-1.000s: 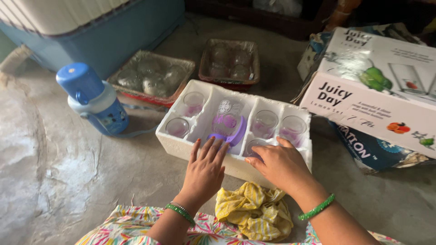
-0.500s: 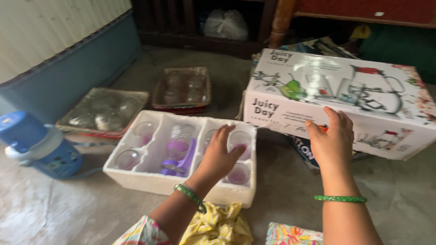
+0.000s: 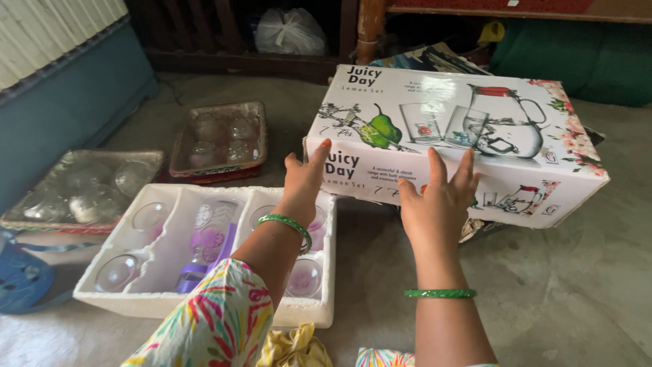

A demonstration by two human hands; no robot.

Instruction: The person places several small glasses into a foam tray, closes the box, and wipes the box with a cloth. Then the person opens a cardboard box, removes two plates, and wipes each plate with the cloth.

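A large white cardboard box [image 3: 489, 129] printed with a jug, glasses and fruit lies on the floor at the right. My left hand [image 3: 303, 178] touches its near left corner with fingers spread. My right hand [image 3: 438, 204] presses flat against its front side, fingers apart. Both wrists wear green bangles. A white foam tray [image 3: 122, 299] sits at the lower left, under my left forearm. It holds several clear glasses [image 3: 117, 272] and a glass jug with a purple lid [image 3: 204, 248] lying on its side.
Two plastic-wrapped trays of glassware [image 3: 217, 139] [image 3: 81, 187] lie behind the foam tray. A blue bottle [image 3: 24, 282] is at the left edge, a yellow cloth [image 3: 293, 346] near my lap. Dark wooden furniture with a white bag [image 3: 288, 30] stands at the back.
Both hands left the foam tray and reached right and forward to the printed box. The view swung right, so the tray and blue bottle slid to the left.
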